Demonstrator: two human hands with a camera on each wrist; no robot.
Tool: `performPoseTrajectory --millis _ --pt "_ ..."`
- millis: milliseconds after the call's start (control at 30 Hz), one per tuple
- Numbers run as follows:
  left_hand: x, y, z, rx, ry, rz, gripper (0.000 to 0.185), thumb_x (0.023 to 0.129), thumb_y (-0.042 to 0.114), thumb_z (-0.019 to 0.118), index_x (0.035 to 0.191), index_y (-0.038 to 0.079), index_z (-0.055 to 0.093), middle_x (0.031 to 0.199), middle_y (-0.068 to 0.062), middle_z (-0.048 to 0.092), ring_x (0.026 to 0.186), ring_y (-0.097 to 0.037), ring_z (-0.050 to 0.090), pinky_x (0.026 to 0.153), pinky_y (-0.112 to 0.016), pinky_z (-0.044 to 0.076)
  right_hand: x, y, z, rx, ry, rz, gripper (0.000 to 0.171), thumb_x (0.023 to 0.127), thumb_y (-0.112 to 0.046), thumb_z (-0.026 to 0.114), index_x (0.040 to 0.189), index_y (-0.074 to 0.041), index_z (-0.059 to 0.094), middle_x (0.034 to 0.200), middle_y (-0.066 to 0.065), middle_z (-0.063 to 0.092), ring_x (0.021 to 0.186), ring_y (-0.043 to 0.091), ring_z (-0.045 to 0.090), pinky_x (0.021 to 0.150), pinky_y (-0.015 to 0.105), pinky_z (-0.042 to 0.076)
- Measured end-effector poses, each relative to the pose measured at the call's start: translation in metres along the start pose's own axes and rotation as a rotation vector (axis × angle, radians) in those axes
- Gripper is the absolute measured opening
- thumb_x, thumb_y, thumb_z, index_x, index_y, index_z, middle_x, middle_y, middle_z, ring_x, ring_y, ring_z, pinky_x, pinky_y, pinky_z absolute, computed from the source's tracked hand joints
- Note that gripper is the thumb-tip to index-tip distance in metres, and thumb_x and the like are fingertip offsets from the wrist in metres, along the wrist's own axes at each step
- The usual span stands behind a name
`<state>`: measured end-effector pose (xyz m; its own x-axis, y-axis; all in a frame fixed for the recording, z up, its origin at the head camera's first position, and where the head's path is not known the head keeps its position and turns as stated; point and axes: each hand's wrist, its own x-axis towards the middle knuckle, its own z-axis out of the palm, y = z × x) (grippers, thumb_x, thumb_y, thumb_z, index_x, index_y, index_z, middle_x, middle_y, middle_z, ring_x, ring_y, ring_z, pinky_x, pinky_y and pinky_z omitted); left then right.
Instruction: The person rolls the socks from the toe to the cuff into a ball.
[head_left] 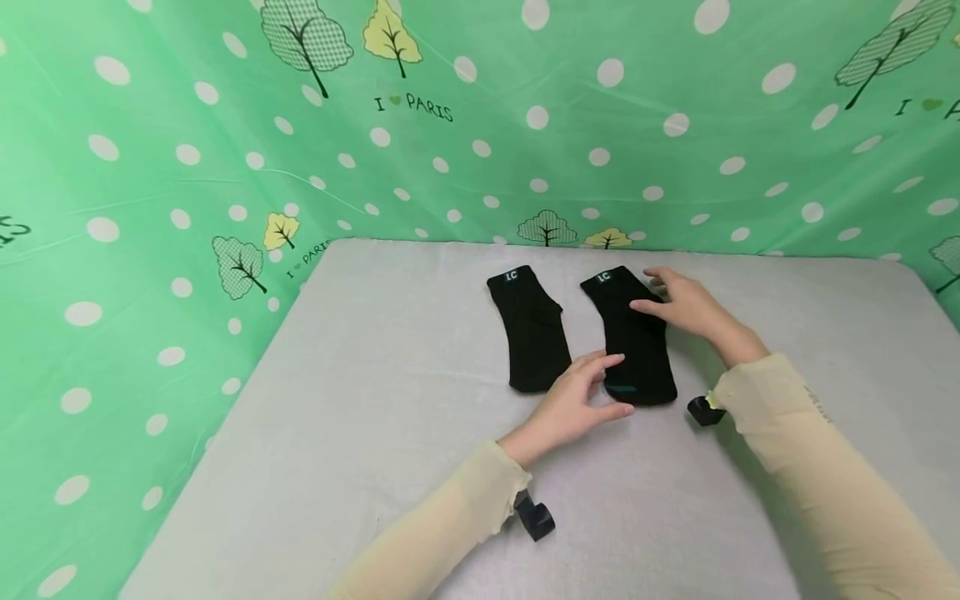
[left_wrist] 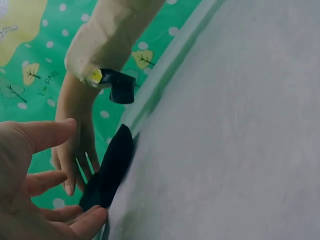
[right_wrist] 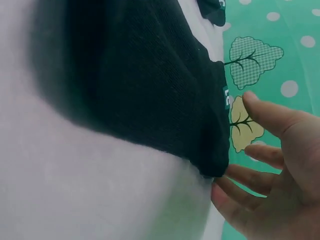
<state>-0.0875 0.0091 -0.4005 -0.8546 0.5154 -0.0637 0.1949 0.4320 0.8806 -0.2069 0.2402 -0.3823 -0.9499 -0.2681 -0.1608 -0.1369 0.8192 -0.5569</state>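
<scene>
Two black socks with a white "LC" mark at the cuff lie flat side by side, cuffs toward the back. Over the lower edge of the right sock (head_left: 637, 350) hovers my left hand (head_left: 573, 404), thumb and fingers spread, between the toes of the two socks. At that same sock's upper right side is my right hand (head_left: 690, 304), its thumb above the fabric; in the right wrist view its fingertips (right_wrist: 220, 182) are by the cuff corner. Whether they touch is unclear. The left sock (head_left: 534, 337) lies apart from the right hand. Neither hand grips anything.
Both socks lie on a light grey cloth-covered table (head_left: 360, 350). A green curtain (head_left: 450, 183) with white dots and printed trees hangs behind and to the left. Black camera mounts (head_left: 535, 517) hang beneath both wrists, below cream sleeves (head_left: 450, 517).
</scene>
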Motion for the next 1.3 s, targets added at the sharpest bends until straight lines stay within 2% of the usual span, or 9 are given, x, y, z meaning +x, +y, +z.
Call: performPoseTrajectory --millis 200,267,433,567,767,867,1033,1133,1300 --pt "-0.001 0.001 0.003 -0.205 0.009 -0.096 0.050 0.090 0.015 0.073 0.137 0.006 0.058 0.153 -0.012 0.046 0.129 -0.027 0.059 0.101 -0.022 0.050 -0.001 -0.001 0.004 0.067 0.060 0.028 0.056 0.100 -0.021 0.059 0.143 0.009 0.040 0.135 0.037 0.051 0.124 0.054 0.051 0.099 0.060 0.046" --pt "0.000 0.000 0.004 -0.243 0.004 -0.117 0.047 0.090 0.014 0.073 0.134 0.005 0.061 0.149 -0.011 0.052 0.126 -0.027 0.062 0.097 -0.021 0.052 -0.002 -0.001 0.005 0.074 0.093 0.042 0.049 0.100 -0.017 0.058 0.139 0.010 0.046 0.131 0.036 0.055 0.121 0.052 0.054 0.095 0.058 0.049" --pt "0.001 -0.001 0.005 -0.279 -0.031 -0.151 0.044 0.091 0.012 0.071 0.133 0.003 0.062 0.141 -0.011 0.060 0.123 -0.026 0.064 0.092 -0.020 0.052 -0.003 0.001 0.008 0.066 0.175 0.055 0.037 0.099 -0.012 0.059 0.128 0.010 0.058 0.116 0.032 0.064 0.107 0.045 0.060 0.082 0.045 0.050" --pt "0.001 0.000 0.006 -0.293 -0.036 -0.153 0.045 0.092 0.011 0.069 0.134 0.000 0.060 0.141 -0.014 0.059 0.126 -0.028 0.061 0.095 -0.022 0.052 -0.003 0.000 0.008 0.072 0.198 0.064 0.033 0.098 -0.014 0.060 0.123 0.008 0.064 0.110 0.029 0.067 0.099 0.039 0.061 0.075 0.033 0.045" --pt "-0.003 0.002 0.003 -0.263 0.039 -0.143 0.041 0.092 0.012 0.071 0.131 0.003 0.063 0.140 -0.013 0.059 0.120 -0.021 0.066 0.089 -0.019 0.054 -0.005 -0.006 0.006 0.125 0.245 0.076 0.031 0.099 -0.017 0.061 0.121 0.004 0.066 0.109 0.027 0.067 0.094 0.033 0.061 0.067 0.026 0.044" --pt "-0.006 0.002 -0.002 -0.253 0.086 -0.132 0.036 0.092 0.015 0.070 0.127 0.007 0.066 0.137 -0.011 0.061 0.115 -0.017 0.068 0.085 -0.017 0.054 -0.006 -0.011 0.003 0.148 0.274 0.074 0.031 0.099 -0.020 0.061 0.122 0.001 0.067 0.109 0.025 0.067 0.086 0.023 0.059 0.063 0.023 0.045" --pt "-0.010 0.000 -0.014 -0.280 0.187 -0.107 0.026 0.091 0.015 0.072 0.116 0.009 0.072 0.115 -0.012 0.074 0.102 -0.019 0.074 0.075 -0.017 0.054 -0.007 -0.025 -0.004 0.194 0.322 0.048 0.030 0.099 -0.020 0.062 0.121 -0.001 0.068 0.108 0.023 0.068 0.070 0.007 0.054 0.057 0.020 0.046" --pt "-0.013 -0.004 -0.024 -0.321 0.240 -0.113 0.021 0.091 0.013 0.073 0.110 0.006 0.074 0.104 -0.015 0.077 0.092 -0.022 0.075 0.074 -0.018 0.055 -0.006 -0.038 -0.005 0.232 0.331 0.030 0.029 0.098 -0.020 0.064 0.120 -0.001 0.068 0.107 0.022 0.068 0.065 0.002 0.051 0.056 0.019 0.046" --pt "-0.021 -0.015 -0.044 -0.429 0.284 -0.155 0.019 0.090 0.002 0.070 0.109 -0.004 0.071 0.108 -0.021 0.073 0.086 -0.016 0.074 0.078 -0.028 0.061 0.001 -0.060 -0.001 0.309 0.315 -0.006 0.030 0.098 -0.020 0.063 0.122 -0.003 0.068 0.110 0.021 0.068 0.068 0.001 0.052 0.059 0.018 0.048"
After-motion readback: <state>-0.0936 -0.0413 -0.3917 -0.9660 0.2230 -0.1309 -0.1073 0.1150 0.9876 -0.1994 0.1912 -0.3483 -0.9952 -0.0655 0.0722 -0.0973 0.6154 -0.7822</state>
